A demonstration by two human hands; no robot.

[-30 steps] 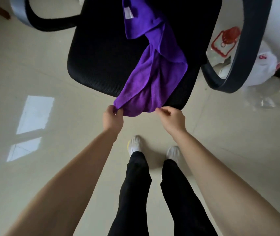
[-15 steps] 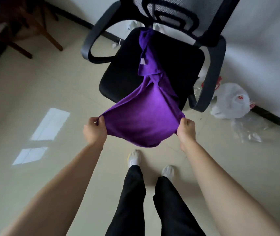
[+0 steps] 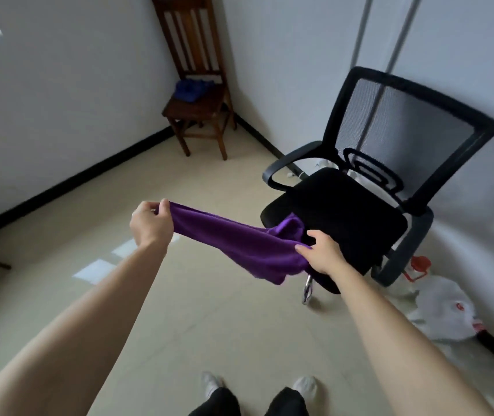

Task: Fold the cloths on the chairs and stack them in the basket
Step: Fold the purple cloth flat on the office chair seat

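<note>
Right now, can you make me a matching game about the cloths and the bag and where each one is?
Things:
1. purple cloth
2. blue cloth
3. white bag

Places:
A. on the seat of the wooden chair
B. on the floor beside the office chair
C. held between the left hand and the right hand

Pairs: 1-C, 2-A, 3-B
</note>
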